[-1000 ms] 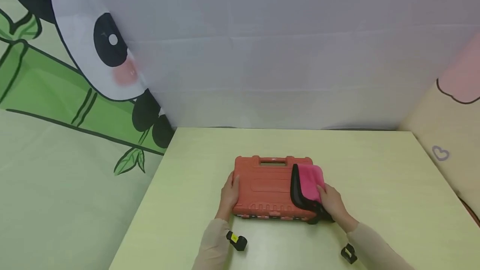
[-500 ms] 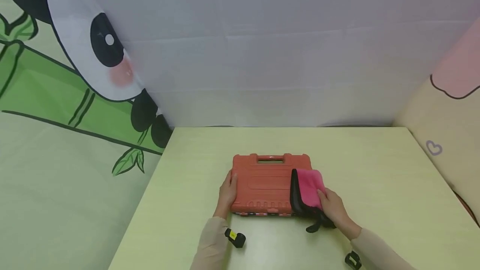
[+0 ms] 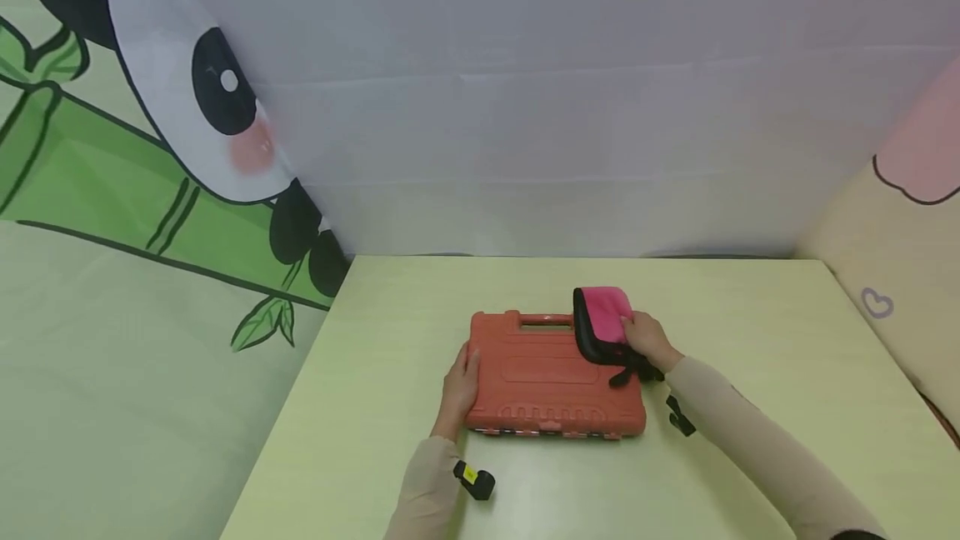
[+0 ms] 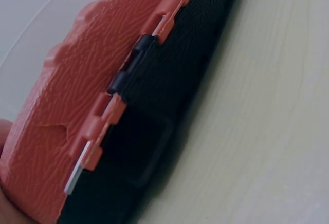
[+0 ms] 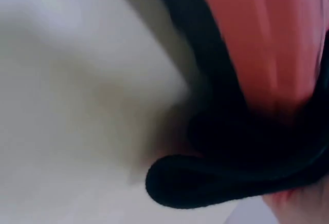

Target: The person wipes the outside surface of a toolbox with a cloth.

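An orange-red plastic tool case (image 3: 555,394) with a black lower half lies flat on the table, its handle at the far side. My left hand (image 3: 457,390) holds the case's left edge. In the left wrist view the hinged near side of the case (image 4: 87,75) fills the middle, with a bit of my left hand (image 4: 10,208) at the edge. With my right hand (image 3: 651,338) I grip a pink cloth with black trim (image 3: 606,313) over the case's far right corner. A dark loop of the cloth (image 5: 205,183) hangs down in the blurred right wrist view.
The pale yellow table (image 3: 405,298) stretches around the case on all sides. Behind it hangs a greyish backdrop (image 3: 562,148) printed with a panda and bamboo. Small black devices sit at both wrists.
My right hand has moved the pink cloth from the near right part of the case, slightly towards me, then away to its far right corner. The left hand stays at the left edge.
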Motion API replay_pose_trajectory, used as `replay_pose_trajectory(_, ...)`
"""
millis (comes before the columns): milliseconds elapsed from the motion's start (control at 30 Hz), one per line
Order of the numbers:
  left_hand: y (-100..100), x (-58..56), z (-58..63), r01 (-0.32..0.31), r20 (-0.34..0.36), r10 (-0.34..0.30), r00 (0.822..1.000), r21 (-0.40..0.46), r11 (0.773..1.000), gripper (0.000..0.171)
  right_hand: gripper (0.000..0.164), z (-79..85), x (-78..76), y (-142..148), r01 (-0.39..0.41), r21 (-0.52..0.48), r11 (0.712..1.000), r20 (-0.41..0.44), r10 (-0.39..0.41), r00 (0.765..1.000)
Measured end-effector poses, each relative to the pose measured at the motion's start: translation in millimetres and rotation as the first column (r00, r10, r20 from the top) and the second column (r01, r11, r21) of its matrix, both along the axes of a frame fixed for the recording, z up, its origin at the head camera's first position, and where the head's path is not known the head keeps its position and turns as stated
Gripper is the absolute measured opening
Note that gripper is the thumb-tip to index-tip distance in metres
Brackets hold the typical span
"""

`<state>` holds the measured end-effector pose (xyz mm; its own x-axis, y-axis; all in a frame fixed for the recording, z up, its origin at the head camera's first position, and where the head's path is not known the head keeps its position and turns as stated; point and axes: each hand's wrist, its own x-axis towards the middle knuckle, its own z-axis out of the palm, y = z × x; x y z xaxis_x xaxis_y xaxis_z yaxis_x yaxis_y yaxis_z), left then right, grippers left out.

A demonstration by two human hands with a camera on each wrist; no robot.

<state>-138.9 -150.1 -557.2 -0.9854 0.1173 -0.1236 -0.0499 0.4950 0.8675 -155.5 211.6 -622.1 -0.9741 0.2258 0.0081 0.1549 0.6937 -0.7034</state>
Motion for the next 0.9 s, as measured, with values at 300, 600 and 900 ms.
replay_pose_trajectory(300, 1.4, 2.2, 0.1, 0.012, -0.004, -0.012, 1.0, -0.03, 0.999, 0.053, 0.044, 102.8, 9.9, -27.3, -0.468, 0.172, 0.867, 0.136, 0.45, 0.883)
replay_pose_trajectory(600, 3.5, -1.1, 1.5, 0.002, -0.019, -0.002, 1.0, -0.027, 1.0, 0.053, 0.038, 128.2, -11.9, -61.6, -0.529, 0.173, 0.831, 0.334, 0.455, 0.825)
replay_pose_trajectory(900, 9.9, -0.7, 0.9, -0.017, -0.022, 0.016, 1.0, -0.021, 1.0, 0.05, 0.028, 123.7, -23.4, -89.0, -0.494, 0.35, 0.796, 0.36, 0.373, 0.855)
